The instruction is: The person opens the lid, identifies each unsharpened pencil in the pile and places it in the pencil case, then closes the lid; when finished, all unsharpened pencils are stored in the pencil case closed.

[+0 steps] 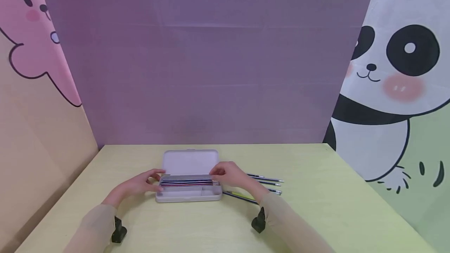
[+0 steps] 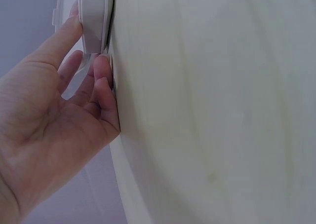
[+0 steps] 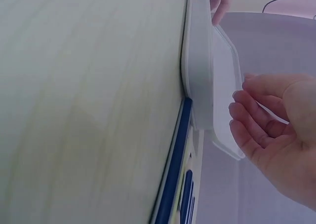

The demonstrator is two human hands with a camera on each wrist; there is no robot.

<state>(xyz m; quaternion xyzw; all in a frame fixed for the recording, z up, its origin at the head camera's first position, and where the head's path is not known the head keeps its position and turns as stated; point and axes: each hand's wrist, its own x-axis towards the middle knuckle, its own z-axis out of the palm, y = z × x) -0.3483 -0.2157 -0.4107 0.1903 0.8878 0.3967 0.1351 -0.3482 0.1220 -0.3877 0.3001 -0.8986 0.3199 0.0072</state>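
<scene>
A pale pencil case (image 1: 179,198) lies on the table with its lid (image 1: 191,162) raised at the back. Several pencils (image 1: 188,183) rest side by side inside, in the long compartment near the hinge. My left hand (image 1: 145,182) holds the case's left end; in the left wrist view the thumb (image 2: 61,39) presses on its end and the other fingers curve beside it. Over the right end of the case hovers my right hand (image 1: 228,174), its fingers loosely bent. Nothing shows between these fingers in the right wrist view, where the hand (image 3: 276,120) is beside the raised lid.
To the right of the case, several dark pencils (image 1: 272,180) lie loose on the table (image 1: 197,229), partly behind the right forearm. A yellow-green one (image 1: 242,196) and a dark one lie close to the case's right corner. A purple backdrop (image 1: 211,69) stands behind.
</scene>
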